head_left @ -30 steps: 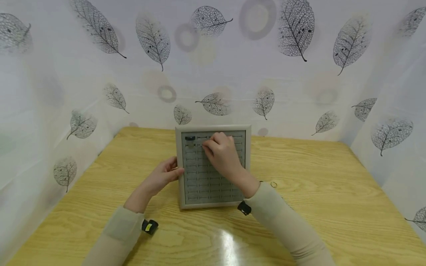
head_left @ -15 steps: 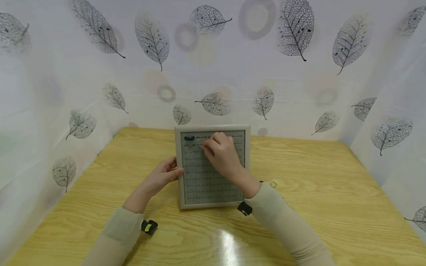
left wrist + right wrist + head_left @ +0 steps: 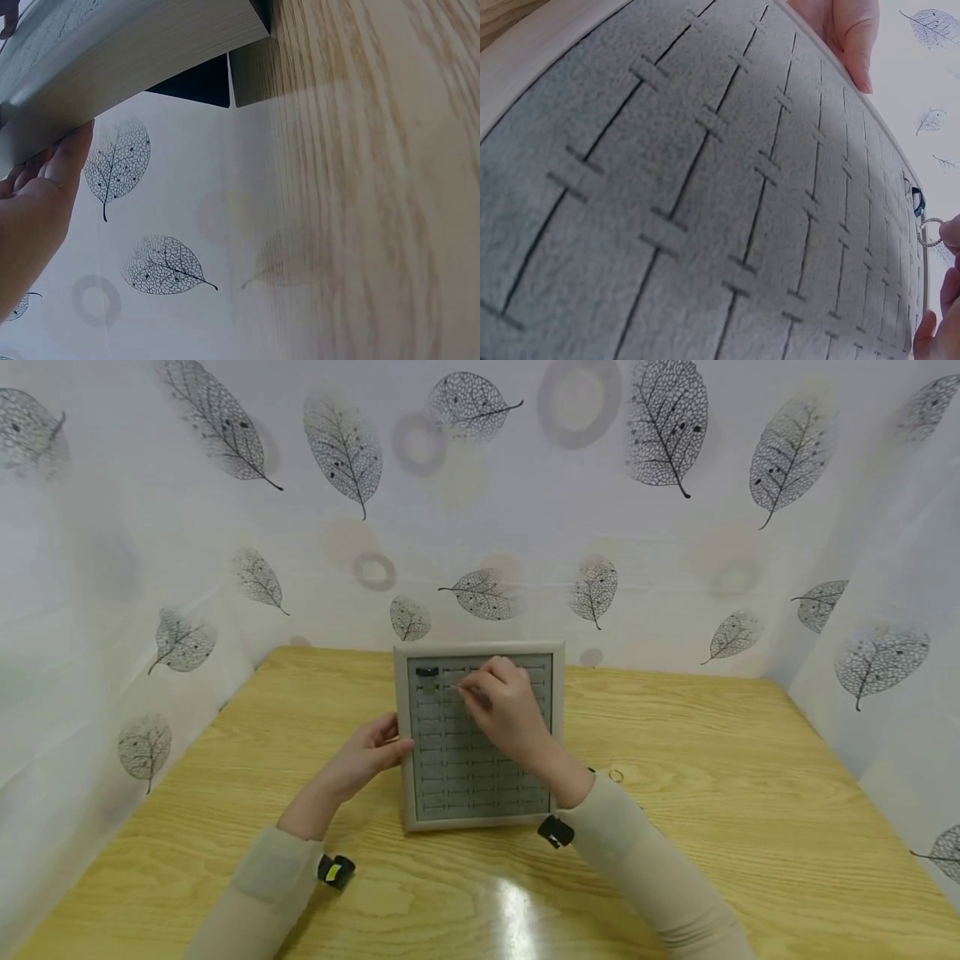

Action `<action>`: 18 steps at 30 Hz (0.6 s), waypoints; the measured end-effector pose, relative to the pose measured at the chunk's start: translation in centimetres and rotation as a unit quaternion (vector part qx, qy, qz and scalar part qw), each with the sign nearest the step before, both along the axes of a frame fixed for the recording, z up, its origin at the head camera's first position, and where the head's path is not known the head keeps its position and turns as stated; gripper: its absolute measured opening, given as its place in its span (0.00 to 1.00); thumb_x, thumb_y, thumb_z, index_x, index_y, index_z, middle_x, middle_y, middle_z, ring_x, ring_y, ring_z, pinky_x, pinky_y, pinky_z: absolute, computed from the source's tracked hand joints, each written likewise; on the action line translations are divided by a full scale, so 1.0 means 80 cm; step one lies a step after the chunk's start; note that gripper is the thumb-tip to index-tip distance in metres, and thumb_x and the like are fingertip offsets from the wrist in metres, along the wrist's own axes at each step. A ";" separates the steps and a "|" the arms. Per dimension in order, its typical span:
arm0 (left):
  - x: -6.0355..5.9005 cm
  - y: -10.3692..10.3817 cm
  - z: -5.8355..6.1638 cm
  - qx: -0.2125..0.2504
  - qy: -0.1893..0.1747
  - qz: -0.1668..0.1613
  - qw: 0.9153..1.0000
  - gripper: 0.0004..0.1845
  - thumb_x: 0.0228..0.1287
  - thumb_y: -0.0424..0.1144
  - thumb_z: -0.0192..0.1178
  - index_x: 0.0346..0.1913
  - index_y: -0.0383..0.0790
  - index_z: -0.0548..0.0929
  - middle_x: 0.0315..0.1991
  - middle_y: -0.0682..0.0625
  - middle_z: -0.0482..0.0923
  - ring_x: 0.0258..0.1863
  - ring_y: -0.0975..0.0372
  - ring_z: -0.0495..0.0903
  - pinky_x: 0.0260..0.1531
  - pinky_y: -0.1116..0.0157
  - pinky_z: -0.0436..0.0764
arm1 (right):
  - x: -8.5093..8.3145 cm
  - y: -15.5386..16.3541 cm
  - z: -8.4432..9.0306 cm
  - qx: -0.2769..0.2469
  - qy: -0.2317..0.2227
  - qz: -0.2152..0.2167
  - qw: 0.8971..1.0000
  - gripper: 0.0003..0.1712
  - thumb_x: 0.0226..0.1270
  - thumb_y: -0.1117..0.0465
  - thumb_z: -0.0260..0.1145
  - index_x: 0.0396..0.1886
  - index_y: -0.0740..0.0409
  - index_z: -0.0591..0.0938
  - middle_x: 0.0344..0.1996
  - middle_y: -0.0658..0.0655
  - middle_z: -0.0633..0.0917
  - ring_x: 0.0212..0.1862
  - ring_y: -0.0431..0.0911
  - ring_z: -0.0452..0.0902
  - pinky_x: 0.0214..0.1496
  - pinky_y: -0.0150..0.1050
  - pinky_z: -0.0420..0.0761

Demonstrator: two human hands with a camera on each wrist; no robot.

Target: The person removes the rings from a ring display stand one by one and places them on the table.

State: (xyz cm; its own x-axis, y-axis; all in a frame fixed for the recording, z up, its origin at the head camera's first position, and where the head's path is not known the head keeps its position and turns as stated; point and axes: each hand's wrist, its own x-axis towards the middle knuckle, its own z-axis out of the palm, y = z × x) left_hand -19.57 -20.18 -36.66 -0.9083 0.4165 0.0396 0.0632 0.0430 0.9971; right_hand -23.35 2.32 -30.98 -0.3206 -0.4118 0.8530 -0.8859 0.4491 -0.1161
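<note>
Nearest, bare wooden table (image 3: 465, 893) stretches wide to both sides of the sleeves. Farther in, the grey slotted ring tray (image 3: 450, 777) lies flat, its near edge well back from the table's front. Left hand (image 3: 367, 756), fingers straight, presses the tray's left rim. Right hand (image 3: 506, 710) pinches a small silver ring (image 3: 930, 232) over the second row, beside a dark ring (image 3: 427, 672) seated at the far-left corner. Another ring (image 3: 616, 775) lies on open wood just right of the tray.

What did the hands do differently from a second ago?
The right hand shifted slightly to the right over the grey slotted tray, and it pinches a small ring near the top rows. The left hand stayed resting on the tray's left edge. The tray, the dark ring in it and the ring on the table stayed put.
</note>
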 end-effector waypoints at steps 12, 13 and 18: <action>0.000 -0.001 0.000 0.000 0.007 -0.007 1.000 0.30 0.65 0.37 0.50 0.65 0.29 0.51 0.58 0.34 0.61 0.53 0.55 0.68 0.50 0.60 0.70 | 0.005 0.031 0.000 -0.011 0.058 -0.011 0.998 0.07 0.56 0.64 0.64 0.21 0.62 0.81 0.22 0.54 0.74 0.27 0.48 0.69 0.31 0.46 0.62; 0.000 -0.001 0.000 -0.001 0.008 -0.008 1.000 0.30 0.65 0.38 0.50 0.65 0.29 0.51 0.58 0.34 0.61 0.53 0.55 0.68 0.50 0.60 0.70 | 0.006 0.035 0.000 -0.010 0.063 -0.011 0.998 0.05 0.54 0.66 0.64 0.21 0.62 0.81 0.22 0.54 0.74 0.27 0.49 0.69 0.30 0.46 0.62; 0.000 -0.001 0.001 -0.006 0.004 -0.007 1.000 0.31 0.65 0.39 0.51 0.65 0.31 0.51 0.58 0.35 0.61 0.53 0.55 0.68 0.50 0.59 0.69 | 0.013 0.054 -0.003 0.006 0.078 -0.020 0.997 0.05 0.44 0.70 0.70 0.19 0.61 0.81 0.21 0.54 0.73 0.25 0.49 0.68 0.27 0.44 0.61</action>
State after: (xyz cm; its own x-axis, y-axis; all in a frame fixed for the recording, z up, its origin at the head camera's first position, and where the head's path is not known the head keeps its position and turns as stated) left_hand -19.60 -20.28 -36.60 -0.9017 0.4304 0.0411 0.0712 0.0541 0.9960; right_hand -22.32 6.63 -31.18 -0.2006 -0.4120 0.8888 -0.8745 0.4843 0.0272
